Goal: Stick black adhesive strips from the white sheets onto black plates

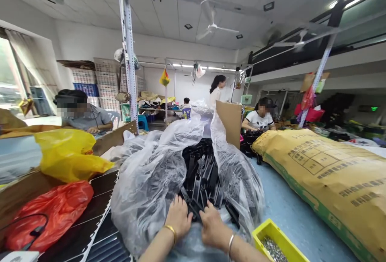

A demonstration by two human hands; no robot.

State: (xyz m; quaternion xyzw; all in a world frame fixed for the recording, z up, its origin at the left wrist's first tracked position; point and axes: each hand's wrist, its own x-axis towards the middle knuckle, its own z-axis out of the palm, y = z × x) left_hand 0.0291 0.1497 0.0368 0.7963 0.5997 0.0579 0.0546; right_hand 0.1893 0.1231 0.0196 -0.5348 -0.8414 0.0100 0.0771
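A big clear plastic bag [144, 177] lies open in front of me, full of long, narrow black plastic pieces [208, 173], some with rows of holes. My left hand [179, 215], with a gold bangle at the wrist, is at the near edge of the pile, its fingers bent over black pieces. Close beside it, my right hand [212, 224], wearing a silver bangle, has its fingers closed at the ends of black pieces. Short black pieces lie between the two thumbs. The fingertips are partly hidden among the pieces, so the exact grip is hard to see.
A yellow bin [279, 242] of small metal parts stands at lower right, beside a large printed sack [328, 173]. On the left lie a yellow bag [69, 153], a red bag [51, 213] and black slatted sheets [102, 209]. Several people sit or stand farther back.
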